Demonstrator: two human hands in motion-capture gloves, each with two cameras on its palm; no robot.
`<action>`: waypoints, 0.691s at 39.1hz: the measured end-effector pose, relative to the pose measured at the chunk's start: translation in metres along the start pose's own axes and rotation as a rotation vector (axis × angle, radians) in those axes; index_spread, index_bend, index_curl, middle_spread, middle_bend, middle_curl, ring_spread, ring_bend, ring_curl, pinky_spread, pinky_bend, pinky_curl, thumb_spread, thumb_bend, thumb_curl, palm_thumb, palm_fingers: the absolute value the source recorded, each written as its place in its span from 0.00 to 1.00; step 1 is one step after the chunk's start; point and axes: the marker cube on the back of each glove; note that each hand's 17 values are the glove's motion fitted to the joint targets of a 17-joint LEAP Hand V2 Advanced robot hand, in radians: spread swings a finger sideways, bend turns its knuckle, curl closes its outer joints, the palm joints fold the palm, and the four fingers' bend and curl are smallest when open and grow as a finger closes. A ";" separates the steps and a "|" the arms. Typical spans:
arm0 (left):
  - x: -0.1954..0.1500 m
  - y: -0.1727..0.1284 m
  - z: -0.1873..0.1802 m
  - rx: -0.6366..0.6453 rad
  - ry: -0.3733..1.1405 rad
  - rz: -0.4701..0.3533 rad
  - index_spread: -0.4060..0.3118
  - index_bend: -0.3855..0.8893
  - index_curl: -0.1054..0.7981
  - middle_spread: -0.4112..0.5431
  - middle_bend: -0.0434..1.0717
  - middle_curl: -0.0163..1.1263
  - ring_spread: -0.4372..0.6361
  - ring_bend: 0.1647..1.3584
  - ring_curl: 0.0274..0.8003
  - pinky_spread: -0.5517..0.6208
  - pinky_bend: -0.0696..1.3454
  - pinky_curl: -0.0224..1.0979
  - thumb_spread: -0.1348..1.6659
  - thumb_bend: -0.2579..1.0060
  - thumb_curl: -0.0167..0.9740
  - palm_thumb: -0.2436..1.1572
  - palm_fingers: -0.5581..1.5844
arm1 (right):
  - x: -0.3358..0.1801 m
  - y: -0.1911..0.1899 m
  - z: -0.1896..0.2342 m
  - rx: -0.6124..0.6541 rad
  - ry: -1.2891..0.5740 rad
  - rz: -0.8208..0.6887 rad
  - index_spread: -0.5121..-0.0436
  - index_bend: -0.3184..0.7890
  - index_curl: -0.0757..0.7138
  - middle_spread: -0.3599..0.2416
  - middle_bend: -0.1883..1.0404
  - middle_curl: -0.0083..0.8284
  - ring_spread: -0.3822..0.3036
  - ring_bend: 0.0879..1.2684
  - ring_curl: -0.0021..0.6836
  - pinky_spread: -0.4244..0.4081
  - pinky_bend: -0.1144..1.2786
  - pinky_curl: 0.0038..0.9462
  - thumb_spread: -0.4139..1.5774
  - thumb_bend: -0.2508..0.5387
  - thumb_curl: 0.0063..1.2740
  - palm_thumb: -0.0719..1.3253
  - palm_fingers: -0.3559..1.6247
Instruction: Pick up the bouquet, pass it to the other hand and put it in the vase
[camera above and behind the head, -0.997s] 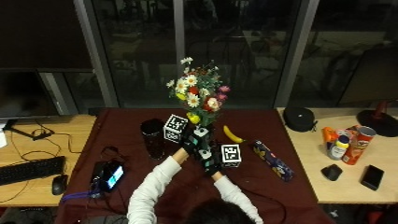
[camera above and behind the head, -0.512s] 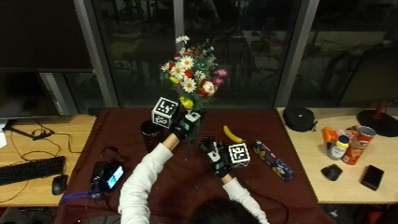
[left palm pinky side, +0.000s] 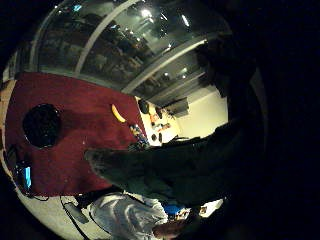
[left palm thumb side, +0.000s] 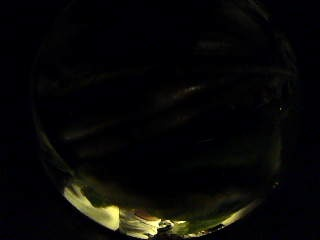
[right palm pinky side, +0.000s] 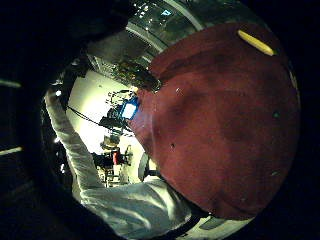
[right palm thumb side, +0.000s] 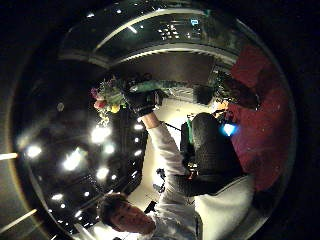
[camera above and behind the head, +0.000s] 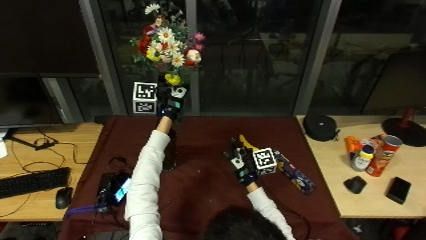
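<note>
Outside view, upper left of the frame: the left hand (camera above and behind the head: 172, 106) is raised high on a straight arm, its fingers wrapped round the stems of the bouquet (camera above and behind the head: 166, 42), which stands upright against the dark window with white, red, yellow and pink flowers fanned out above the glove. Lower down, near the middle of the frame, the right hand (camera above and behind the head: 241, 162) hangs just above the dark red cloth (camera above and behind the head: 206, 200) covering the surface, fingers relaxed and holding nothing. A yellow banana (camera above and behind the head: 247, 142) lies on the cloth just beyond that hand. Directly under the raised forearm a dark vase (camera above and behind the head: 170, 155) stands on the cloth, mostly hidden by the sleeve; from the left little finger side palm view its round dark mouth (left palm pinky side: 42, 125) shows on the red cloth, well below the hand. At the right of the frame a crisp tube (camera above and behind the head: 381, 155) stands on the bare wooden surface (camera above and behind the head: 339, 180). At the lower left a keyboard (camera above and behind the head: 33, 181) and a mouse (camera above and behind the head: 62, 197) lie on the wood.
</note>
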 end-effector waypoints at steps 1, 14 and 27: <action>-0.001 -0.005 -0.006 0.023 -0.006 -0.002 0.16 0.60 0.71 0.14 0.60 0.51 0.10 0.37 0.60 0.24 0.34 0.44 0.20 0.18 0.79 0.89 0.83 | 0.000 -0.001 -0.001 -0.009 0.004 -0.005 0.40 0.39 0.53 0.41 0.39 0.50 0.50 0.32 0.54 0.75 0.44 0.39 0.75 0.28 0.42 0.50 0.39; -0.054 -0.048 -0.063 0.202 -0.078 -0.043 0.16 0.58 0.74 0.14 0.58 0.51 0.09 0.36 0.61 0.24 0.33 0.45 0.20 0.18 0.81 0.89 0.83 | -0.010 -0.036 -0.007 0.004 0.094 0.053 0.25 0.40 0.47 0.39 0.32 0.46 0.53 0.24 0.47 0.75 0.36 0.34 0.77 0.29 0.39 0.47 0.25; -0.117 -0.063 -0.084 0.251 -0.057 -0.132 0.16 0.56 0.77 0.15 0.56 0.52 0.10 0.34 0.61 0.24 0.32 0.45 0.20 0.18 0.82 0.89 0.83 | -0.002 -0.063 -0.009 0.062 0.058 0.080 0.22 0.40 0.41 0.45 0.30 0.42 0.58 0.24 0.45 0.75 0.39 0.35 0.78 0.27 0.36 0.41 0.17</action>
